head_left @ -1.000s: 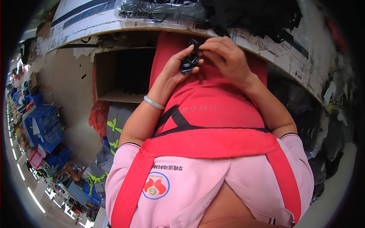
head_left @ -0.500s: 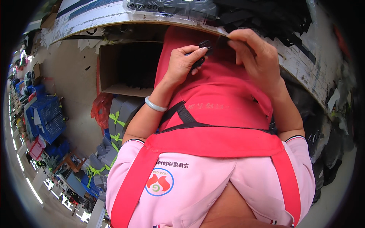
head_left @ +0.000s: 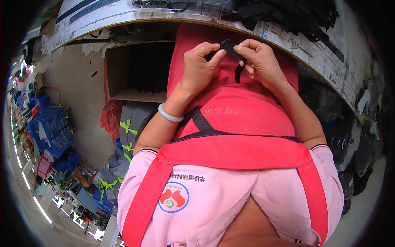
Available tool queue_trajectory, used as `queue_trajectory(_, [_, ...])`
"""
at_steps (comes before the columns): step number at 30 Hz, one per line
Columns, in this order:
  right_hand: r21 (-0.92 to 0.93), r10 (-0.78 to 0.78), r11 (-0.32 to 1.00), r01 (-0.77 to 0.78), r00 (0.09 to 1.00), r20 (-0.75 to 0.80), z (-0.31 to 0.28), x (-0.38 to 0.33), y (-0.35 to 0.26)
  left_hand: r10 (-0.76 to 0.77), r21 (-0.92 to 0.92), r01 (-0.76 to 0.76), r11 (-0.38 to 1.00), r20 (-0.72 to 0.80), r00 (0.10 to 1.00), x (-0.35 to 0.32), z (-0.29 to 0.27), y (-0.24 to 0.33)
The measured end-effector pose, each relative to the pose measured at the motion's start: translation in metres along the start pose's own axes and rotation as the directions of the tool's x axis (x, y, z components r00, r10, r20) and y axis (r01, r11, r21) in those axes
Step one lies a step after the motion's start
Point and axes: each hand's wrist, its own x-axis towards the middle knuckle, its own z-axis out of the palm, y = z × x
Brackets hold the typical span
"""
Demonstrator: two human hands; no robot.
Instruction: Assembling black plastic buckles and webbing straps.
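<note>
A black strap point(head_left: 233, 50) lies in the gap between the two hands, its long axis slanting from the left hand's thumb tip down and across to the right hand's fingers, with a loose tail hanging just below those fingers toward the wearer. Both hands touch it, so neither is nearer. The left hand point(head_left: 198, 68) is mostly closed, thumb and forefinger pinching the strap's upper end; a dark piece point(head_left: 211, 55) shows inside its grip, its form too covered to tell. The right hand point(head_left: 264, 62) is half curled, thumb and fingertips closed on the band, palm turned inward. Behind both hands lies the red apron point(head_left: 247, 96).
</note>
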Motion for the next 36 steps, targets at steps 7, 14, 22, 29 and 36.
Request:
queue_trajectory(7, [0.234, -0.079, 0.97, 0.07, 0.997, 0.027, 0.006, 0.01, 0.024, 0.262, 0.233, -0.257, 0.938, 0.01, 0.965, 0.001, 0.006, 0.001])
queue_trajectory(14, [0.153, -0.067, 0.987, 0.05, 0.992, 0.11, -0.002, 0.01, 0.009, -0.403, -0.414, 0.535, 0.737, 0.366, 0.839, 0.001, -0.012, 0.013])
queue_trajectory(22, [-0.128, -0.286, 0.949, 0.289, 0.957, 0.04, 0.005, 0.009, 0.022, -0.367, -0.72, 0.683, 0.122, 0.607, 0.705, 0.002, -0.009, -0.013])
queue_trajectory(29, [-0.117, -0.631, 0.759, 0.64, 0.768, 0.112, 0.017, -0.018, -0.009, -0.501, -0.661, 0.644, 0.385, 0.436, 0.748, 0.004, -0.009, 0.013])
queue_trajectory(36, [-0.134, -0.534, 0.837, 0.53, 0.845, 0.012, 0.009, -0.003, 0.009, -0.443, -0.725, 0.626, 0.288, 0.479, 0.758, 0.004, -0.008, 0.015])
